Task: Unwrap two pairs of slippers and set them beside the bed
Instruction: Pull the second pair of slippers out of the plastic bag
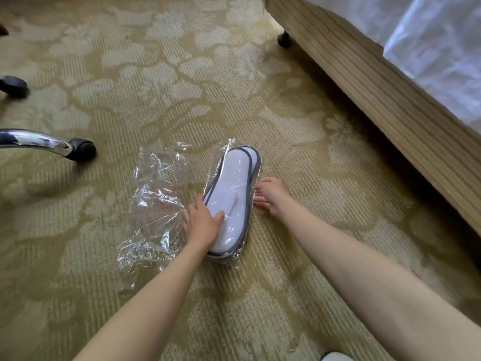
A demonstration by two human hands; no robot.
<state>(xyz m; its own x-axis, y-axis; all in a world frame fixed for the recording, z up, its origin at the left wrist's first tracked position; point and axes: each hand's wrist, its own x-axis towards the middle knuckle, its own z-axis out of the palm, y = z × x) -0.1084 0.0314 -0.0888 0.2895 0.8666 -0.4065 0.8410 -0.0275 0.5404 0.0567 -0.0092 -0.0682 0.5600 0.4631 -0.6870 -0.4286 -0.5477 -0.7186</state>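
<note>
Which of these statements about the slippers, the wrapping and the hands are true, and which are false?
1. The white slippers are still inside clear plastic. True.
2. The empty plastic wrapper lies on the bed. False: it lies on the carpet, left of the slippers.
3. The left hand rests on the slippers. True.
4. The right hand grips the chair leg. False: it is beside the slippers, touching the wrapping's edge.
5. The bed frame is to the right. True.

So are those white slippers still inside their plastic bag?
Yes. Shiny clear plastic still covers the slippers; an empty wrapper lies beside them.
</note>
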